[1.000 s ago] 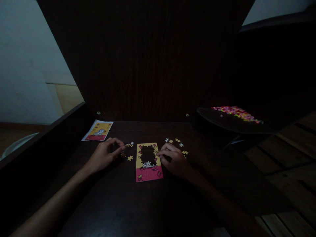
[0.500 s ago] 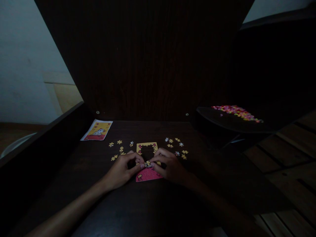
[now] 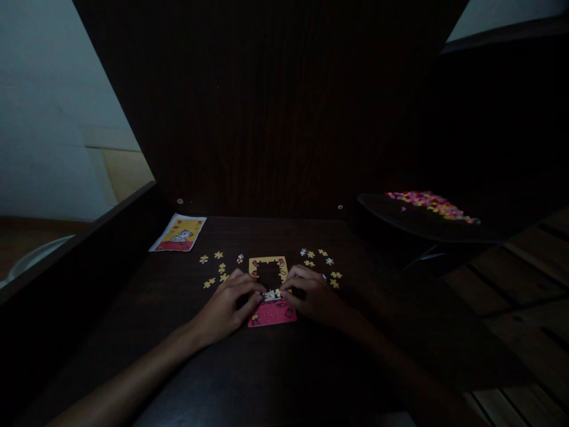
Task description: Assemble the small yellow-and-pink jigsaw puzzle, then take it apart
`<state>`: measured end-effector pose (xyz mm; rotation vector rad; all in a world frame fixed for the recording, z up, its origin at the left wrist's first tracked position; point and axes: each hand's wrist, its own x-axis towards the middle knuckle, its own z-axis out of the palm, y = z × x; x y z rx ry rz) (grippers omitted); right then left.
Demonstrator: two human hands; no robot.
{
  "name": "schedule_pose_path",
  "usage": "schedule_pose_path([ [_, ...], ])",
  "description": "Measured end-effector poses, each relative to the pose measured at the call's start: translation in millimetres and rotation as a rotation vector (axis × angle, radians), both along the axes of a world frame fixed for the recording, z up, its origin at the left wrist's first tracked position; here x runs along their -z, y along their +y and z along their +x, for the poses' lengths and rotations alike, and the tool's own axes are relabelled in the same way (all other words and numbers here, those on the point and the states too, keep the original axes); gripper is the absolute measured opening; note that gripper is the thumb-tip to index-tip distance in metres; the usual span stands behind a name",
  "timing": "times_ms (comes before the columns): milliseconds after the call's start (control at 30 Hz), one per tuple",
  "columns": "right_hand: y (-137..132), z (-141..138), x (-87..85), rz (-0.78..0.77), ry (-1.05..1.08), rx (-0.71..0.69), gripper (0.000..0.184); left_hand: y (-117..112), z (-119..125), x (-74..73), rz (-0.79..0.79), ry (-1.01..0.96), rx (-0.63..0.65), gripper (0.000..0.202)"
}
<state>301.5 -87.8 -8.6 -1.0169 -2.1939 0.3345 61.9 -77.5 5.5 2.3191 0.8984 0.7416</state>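
A partly assembled jigsaw puzzle [image 3: 272, 312] lies on the dark table, with a pink lower part, a yellow border and a dark gap in the middle. My left hand [image 3: 233, 301] is at its left side, thumb and index finger closed on the puzzle by the gap's lower edge. Opposite it, my right hand [image 3: 310, 293] pinches a small yellow-and-white puzzle piece [image 3: 278, 293] at the same edge. White pieces [image 3: 270, 295] show between the fingertips. The fingers hide part of both side borders.
Loose puzzle pieces lie left [image 3: 222, 268] and right [image 3: 311, 254] of the puzzle. A printed picture card [image 3: 180, 234] rests at the back left. On a dark surface to the right is a heap of small colourful bits [image 3: 431, 204]. A raised board [image 3: 267, 130] stands behind.
My fingertips have drawn slightly apart, showing more of the white pieces along the gap's lower edge. The whole view has shifted slightly.
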Motion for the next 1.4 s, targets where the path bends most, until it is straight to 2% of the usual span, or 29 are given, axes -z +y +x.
schedule_pose_path([
  [233,1.9,6.7,-4.7,-0.026,-0.062,0.015,0.009,-4.7,-0.2,0.8,0.116,0.129,0.098,0.025],
  [467,1.3,6.9,-3.6,-0.040,-0.094,0.025,0.009,-5.2,0.0,5.7,0.198,0.203,0.105,0.037],
  [700,1.8,8.1,-2.4,-0.048,-0.134,0.035,0.010,-4.9,1.0,6.9,0.238,0.248,0.136,0.037],
  [1100,-3.9,4.5,-6.0,-0.147,-0.190,0.013,0.015,-6.0,1.8,4.6,0.221,0.317,0.144,0.039],
  [1400,-3.0,6.0,-5.1,-0.123,-0.124,0.009,0.017,-3.8,-1.1,3.1,0.206,0.269,0.106,0.039],
])
